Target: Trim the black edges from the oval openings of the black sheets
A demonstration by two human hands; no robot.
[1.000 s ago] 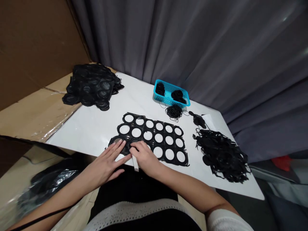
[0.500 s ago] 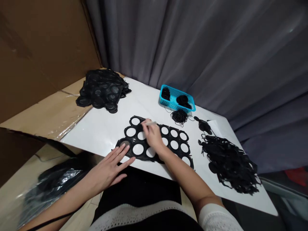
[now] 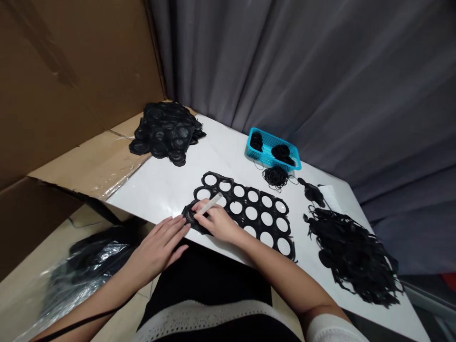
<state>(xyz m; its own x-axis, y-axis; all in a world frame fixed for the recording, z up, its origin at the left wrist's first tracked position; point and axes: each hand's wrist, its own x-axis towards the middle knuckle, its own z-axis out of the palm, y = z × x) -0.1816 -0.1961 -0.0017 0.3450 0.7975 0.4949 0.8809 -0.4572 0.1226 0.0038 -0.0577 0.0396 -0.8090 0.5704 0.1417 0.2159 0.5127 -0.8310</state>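
The black sheet with round openings (image 3: pixel 258 225) is laid flat on the white table (image 3: pixel 171 185), near its front edge, where it can be reached by both hands without stretching. White tabletop is seen through most of its openings, while the near left corner looks darker, as if filled

That corner is met by the left hand (image 3: pixel 158 244): its fingers are extended side by side with the thumb apart, nothing is gripped, and the fingertips rest at the sheet's edge, probably so that the thin material is steadied. By the right hand (image 3: pixel 219 223) a white stick (image 3: pixel 210 203) is pinched between thumb and fingers, slanted up and away from the corner — perhaps so that the fingertips are left free to work there

Behind, to the left, a pile of black sheets (image 3: pixel 164 130) is set partly over the cardboard (image 3: pixel 96 156), seemingly out of the way yet within reach. To the right a heap of black scraps (image 3: pixel 356 256) is spread, apart from the sheet, so the two are not mixed. Black coils are held by the blue basket (image 3: pixel 265 159) — and a tangle of black cord (image 3: pixel 275 176) lies just in front of it
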